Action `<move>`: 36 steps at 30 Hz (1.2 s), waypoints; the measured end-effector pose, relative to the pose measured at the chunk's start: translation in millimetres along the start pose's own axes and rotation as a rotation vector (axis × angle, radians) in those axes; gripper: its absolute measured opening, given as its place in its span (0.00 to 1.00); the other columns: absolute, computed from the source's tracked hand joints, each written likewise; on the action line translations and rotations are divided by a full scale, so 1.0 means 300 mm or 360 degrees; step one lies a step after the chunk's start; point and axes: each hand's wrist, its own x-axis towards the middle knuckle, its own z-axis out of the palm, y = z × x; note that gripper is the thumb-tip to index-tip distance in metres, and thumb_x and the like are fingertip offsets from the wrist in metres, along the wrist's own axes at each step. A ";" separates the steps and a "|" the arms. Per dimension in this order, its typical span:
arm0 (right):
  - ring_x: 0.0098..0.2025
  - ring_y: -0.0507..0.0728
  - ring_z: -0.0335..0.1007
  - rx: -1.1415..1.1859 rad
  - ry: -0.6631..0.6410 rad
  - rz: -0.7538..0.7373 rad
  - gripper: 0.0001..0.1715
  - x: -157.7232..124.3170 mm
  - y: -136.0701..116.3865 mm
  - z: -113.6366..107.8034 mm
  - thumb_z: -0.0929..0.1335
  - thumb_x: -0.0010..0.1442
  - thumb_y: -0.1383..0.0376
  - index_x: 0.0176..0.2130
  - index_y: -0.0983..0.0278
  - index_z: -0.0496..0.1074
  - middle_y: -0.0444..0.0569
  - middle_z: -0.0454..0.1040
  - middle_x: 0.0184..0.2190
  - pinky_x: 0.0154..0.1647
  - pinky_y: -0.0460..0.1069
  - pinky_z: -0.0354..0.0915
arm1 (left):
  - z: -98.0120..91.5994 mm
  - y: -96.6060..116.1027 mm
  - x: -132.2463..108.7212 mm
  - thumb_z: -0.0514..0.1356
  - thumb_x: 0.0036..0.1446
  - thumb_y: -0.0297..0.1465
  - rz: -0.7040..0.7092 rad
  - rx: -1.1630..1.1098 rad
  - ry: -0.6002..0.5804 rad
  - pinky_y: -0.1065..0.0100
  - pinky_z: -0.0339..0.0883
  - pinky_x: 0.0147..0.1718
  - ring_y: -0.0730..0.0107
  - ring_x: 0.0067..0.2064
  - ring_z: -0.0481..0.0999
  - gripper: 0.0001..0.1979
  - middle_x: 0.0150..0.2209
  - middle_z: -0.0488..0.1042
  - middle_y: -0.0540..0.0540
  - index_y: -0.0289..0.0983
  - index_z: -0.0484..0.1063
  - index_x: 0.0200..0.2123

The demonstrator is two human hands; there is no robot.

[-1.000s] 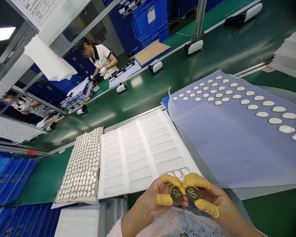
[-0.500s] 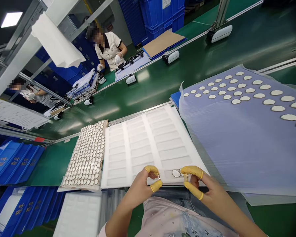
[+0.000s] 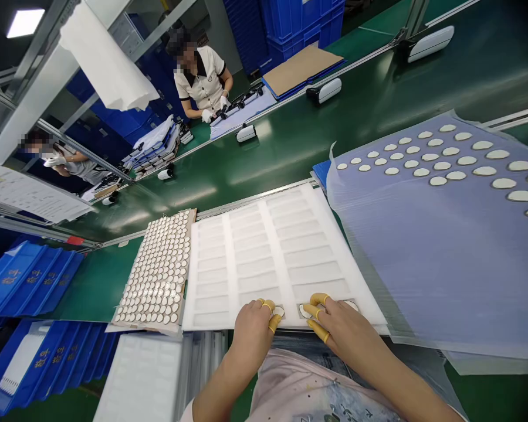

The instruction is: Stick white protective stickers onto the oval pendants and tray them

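Yellow finger cots cover several fingertips of both hands. My left hand (image 3: pixel 254 323) has its fingers closed at the edge of a round white disc with a dark rim (image 3: pixel 279 311), low over the front row of the white foam tray (image 3: pixel 233 258). Beside it, my right hand (image 3: pixel 334 321) has bent fingers and thumb at another dark-rimmed disc (image 3: pixel 304 311), in the right column of the front row. A further disc (image 3: pixel 352 305) shows partly past the right hand's knuckles. The fingers hide parts of these discs.
Left of the tray stands a board packed with white discs (image 3: pixel 154 269). On the right, a bluish film-covered sheet (image 3: pixel 431 252) carries scattered discs. Behind runs a green conveyor (image 3: pixel 281 140) with white-and-black devices. Blue bins (image 3: pixel 22 281) stand far left; co-workers sit across the belt.
Both hands have turned palm down and lowered onto the tray's front row. The discs, seen edge-on in the fingers before, now lie nearly flat there. The view has shifted slightly.
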 end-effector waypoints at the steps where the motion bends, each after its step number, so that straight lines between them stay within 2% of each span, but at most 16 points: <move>1: 0.29 0.60 0.76 0.0009 -0.0002 -0.0010 0.17 -0.001 -0.002 -0.004 0.62 0.65 0.72 0.36 0.65 0.80 0.57 0.79 0.40 0.33 0.57 0.73 | -0.005 -0.006 0.000 0.52 0.66 0.30 0.0021 -0.0016 -0.0004 0.60 0.66 0.42 0.56 0.42 0.75 0.10 0.39 0.77 0.41 0.38 0.73 0.38; 4: 0.30 0.59 0.77 0.0064 0.0028 -0.0013 0.15 -0.013 0.007 -0.023 0.63 0.65 0.70 0.40 0.63 0.80 0.55 0.79 0.41 0.34 0.56 0.74 | -0.031 -0.013 0.010 0.50 0.66 0.28 0.0123 -0.0095 0.0005 0.61 0.66 0.43 0.57 0.43 0.76 0.12 0.40 0.78 0.42 0.38 0.74 0.40; 6: 0.33 0.59 0.78 0.0215 0.0081 0.0028 0.14 -0.032 0.040 -0.050 0.65 0.65 0.68 0.45 0.62 0.79 0.54 0.79 0.42 0.36 0.56 0.76 | -0.060 -0.002 0.030 0.51 0.66 0.28 0.0237 -0.0130 0.0041 0.62 0.67 0.43 0.58 0.43 0.76 0.12 0.40 0.78 0.43 0.39 0.74 0.41; 10: 0.43 0.63 0.79 0.0421 0.0218 0.0266 0.15 -0.089 0.196 -0.171 0.66 0.65 0.62 0.49 0.59 0.78 0.54 0.78 0.46 0.45 0.58 0.75 | -0.149 0.083 0.109 0.49 0.67 0.29 0.0597 -0.0047 0.0155 0.61 0.66 0.43 0.59 0.42 0.75 0.13 0.40 0.78 0.43 0.39 0.74 0.41; 12: 0.42 0.63 0.79 0.0314 0.0259 0.0506 0.14 -0.110 0.301 -0.267 0.66 0.65 0.60 0.47 0.58 0.79 0.54 0.78 0.49 0.45 0.59 0.73 | -0.202 0.156 0.165 0.49 0.68 0.29 0.0802 0.0024 0.0192 0.61 0.66 0.43 0.58 0.42 0.75 0.13 0.40 0.78 0.42 0.38 0.74 0.40; 15: 0.32 0.56 0.75 0.0140 0.0178 0.1005 0.13 -0.103 0.471 -0.421 0.68 0.65 0.61 0.47 0.59 0.79 0.52 0.77 0.48 0.40 0.54 0.70 | -0.272 0.296 0.274 0.50 0.68 0.30 0.1125 0.0043 0.0205 0.61 0.67 0.44 0.59 0.43 0.76 0.13 0.41 0.77 0.41 0.38 0.75 0.41; 17: 0.31 0.55 0.72 0.0077 0.0226 0.1161 0.14 -0.067 0.588 -0.502 0.67 0.66 0.61 0.47 0.62 0.79 0.53 0.77 0.43 0.37 0.53 0.68 | -0.305 0.407 0.370 0.51 0.67 0.31 0.1302 -0.0023 0.0194 0.62 0.67 0.45 0.59 0.45 0.76 0.12 0.43 0.77 0.42 0.39 0.75 0.42; 20: 0.36 0.56 0.74 0.0023 0.0297 0.1306 0.17 0.017 0.758 -0.562 0.63 0.70 0.61 0.46 0.67 0.77 0.53 0.76 0.44 0.38 0.52 0.68 | -0.331 0.589 0.554 0.53 0.66 0.29 0.1427 -0.0096 0.0142 0.65 0.68 0.48 0.63 0.47 0.75 0.11 0.43 0.77 0.44 0.38 0.75 0.44; 23: 0.46 0.58 0.75 -0.0006 0.0329 0.1364 0.17 0.102 0.901 -0.548 0.64 0.71 0.59 0.52 0.66 0.73 0.51 0.75 0.49 0.46 0.56 0.71 | -0.332 0.760 0.758 0.51 0.66 0.27 0.1366 -0.0045 0.0197 0.66 0.66 0.52 0.64 0.51 0.74 0.13 0.48 0.77 0.42 0.36 0.74 0.47; 27: 0.48 0.59 0.75 -0.0050 0.0266 0.1511 0.18 0.166 1.020 -0.472 0.69 0.68 0.60 0.54 0.65 0.72 0.53 0.75 0.52 0.47 0.58 0.73 | -0.305 0.908 0.988 0.48 0.66 0.23 0.1181 0.0061 0.0266 0.60 0.68 0.52 0.60 0.52 0.74 0.17 0.54 0.73 0.35 0.31 0.71 0.52; 31: 0.48 0.59 0.75 -0.0102 0.0226 0.1557 0.17 0.172 1.057 -0.413 0.69 0.68 0.60 0.54 0.65 0.72 0.53 0.74 0.54 0.48 0.58 0.73 | -0.276 0.962 1.125 0.46 0.66 0.21 0.1074 0.0171 0.0277 0.60 0.67 0.52 0.60 0.51 0.74 0.17 0.53 0.71 0.35 0.30 0.70 0.51; 36: 0.48 0.59 0.75 -0.0120 0.0217 0.1565 0.17 0.168 1.053 -0.390 0.68 0.68 0.59 0.53 0.65 0.72 0.53 0.73 0.54 0.48 0.58 0.73 | -0.271 0.983 1.212 0.43 0.70 0.24 0.1141 0.0262 0.0159 0.56 0.64 0.54 0.62 0.52 0.73 0.18 0.52 0.71 0.39 0.29 0.73 0.46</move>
